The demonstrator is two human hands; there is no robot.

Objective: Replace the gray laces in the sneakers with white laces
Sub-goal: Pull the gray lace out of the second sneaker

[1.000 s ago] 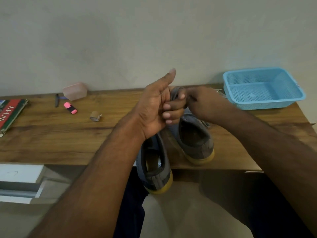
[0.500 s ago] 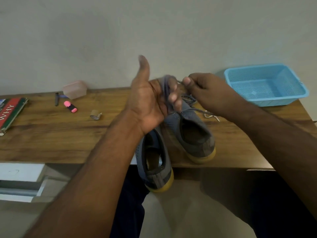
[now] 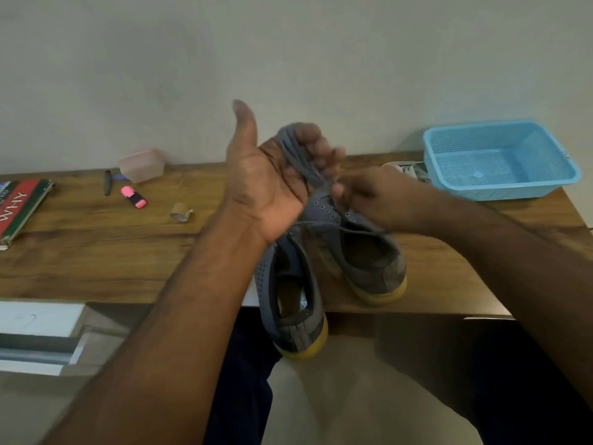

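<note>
Over the front edge of the wooden desk, the left hand is raised palm-up with its thumb pointing straight up and its fingers curled around a bundle of gray lace that is wrapped over them. Just to its right, the right hand hovers above the right sneaker, its fingertips pinched together on the lace where it leaves the shoe; motion blur hides the exact grip. One thin strand of the lace runs across the opening of that sneaker, which stands on the desk with its yellowish heel toward the camera. Beside it the left sneaker juts out past the desk edge, heel hanging in the air. Something white, possibly the white laces, lies touching the left side of the blue basket at the far right. On the left of the desk are a book, a pink highlighter, a dark pen, a pinkish box and a small tape roll.
</note>
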